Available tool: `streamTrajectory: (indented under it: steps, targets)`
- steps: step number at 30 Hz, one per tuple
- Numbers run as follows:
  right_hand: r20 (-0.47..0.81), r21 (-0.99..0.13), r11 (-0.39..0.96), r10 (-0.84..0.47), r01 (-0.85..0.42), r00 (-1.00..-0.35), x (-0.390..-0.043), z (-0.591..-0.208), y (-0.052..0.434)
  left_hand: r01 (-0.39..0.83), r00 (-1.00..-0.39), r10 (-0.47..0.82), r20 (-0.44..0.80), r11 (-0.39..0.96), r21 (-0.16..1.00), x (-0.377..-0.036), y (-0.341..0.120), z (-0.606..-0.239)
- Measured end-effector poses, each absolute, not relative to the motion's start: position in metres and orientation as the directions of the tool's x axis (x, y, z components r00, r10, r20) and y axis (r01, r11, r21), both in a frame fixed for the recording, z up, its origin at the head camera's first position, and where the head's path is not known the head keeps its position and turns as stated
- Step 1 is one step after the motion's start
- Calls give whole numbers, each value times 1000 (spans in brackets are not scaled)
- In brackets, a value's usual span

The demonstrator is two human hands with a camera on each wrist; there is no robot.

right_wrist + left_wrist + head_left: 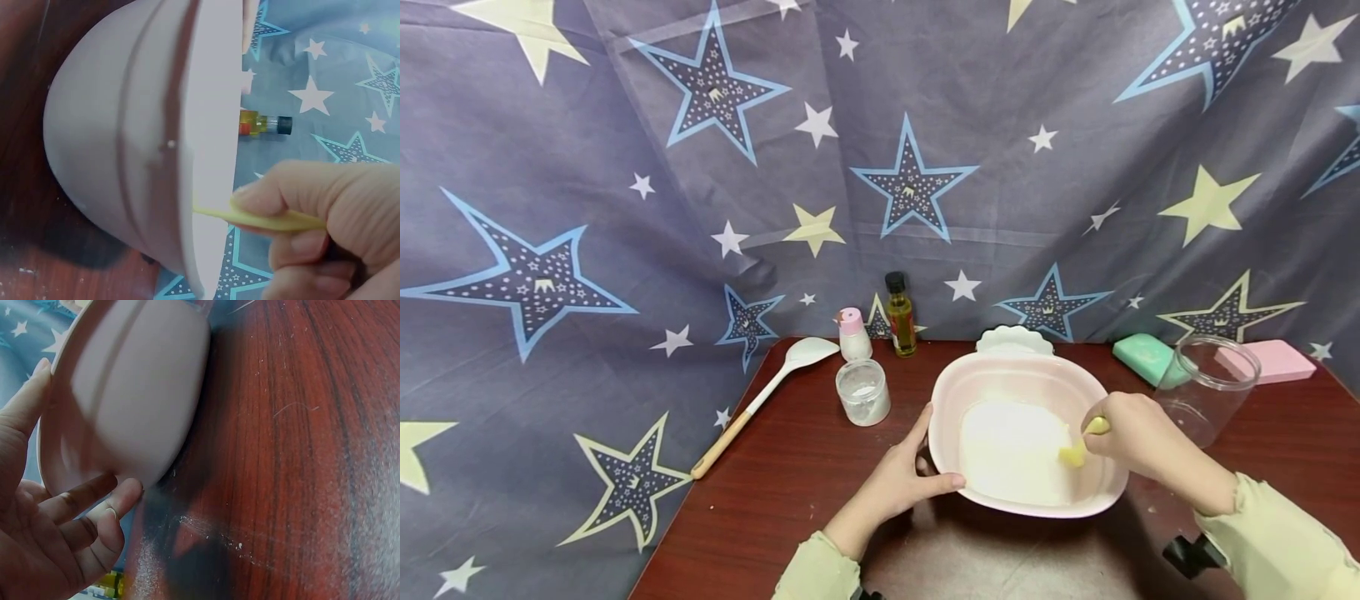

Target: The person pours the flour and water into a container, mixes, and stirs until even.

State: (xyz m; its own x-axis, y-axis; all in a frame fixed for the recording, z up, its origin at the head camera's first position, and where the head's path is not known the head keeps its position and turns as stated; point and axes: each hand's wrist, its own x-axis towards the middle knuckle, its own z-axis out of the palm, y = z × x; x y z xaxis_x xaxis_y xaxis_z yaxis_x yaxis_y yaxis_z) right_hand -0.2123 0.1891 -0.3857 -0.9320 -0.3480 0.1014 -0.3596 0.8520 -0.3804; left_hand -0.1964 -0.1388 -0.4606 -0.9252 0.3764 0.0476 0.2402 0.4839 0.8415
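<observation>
Both hands work the pink bowl (958, 392) near table centre: I see my left hand (904, 477) gripping its left rim, while my right hand (1131, 433) pinches the yellow spoon (1078, 448), angled down-left into the white powder (1011, 450).

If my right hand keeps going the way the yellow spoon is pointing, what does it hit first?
Most likely the white powder inside the pink bowl: the yellow spoon in the right hand points down-left into it. Depth is hard to judge.
</observation>
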Motion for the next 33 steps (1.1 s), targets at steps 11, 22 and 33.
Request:
streamTrajectory:
  steps: [11, 22, 33]
  targets:
    - [52, -585, 724, -418, -367, -907, -203, -397, 187, 251, -931, 361, 58, 515, 820, -196, -138, -461]
    - [218, -701, 541, -459, -466, -861, -215, -426, 159, 251, -929, 366, 58, 506, 825, -197, -138, -462]
    - [296, -639, 629, -330, -443, -896, -228, -431, 137, 249, -928, 369, 57, 497, 831, -196, -140, -463]
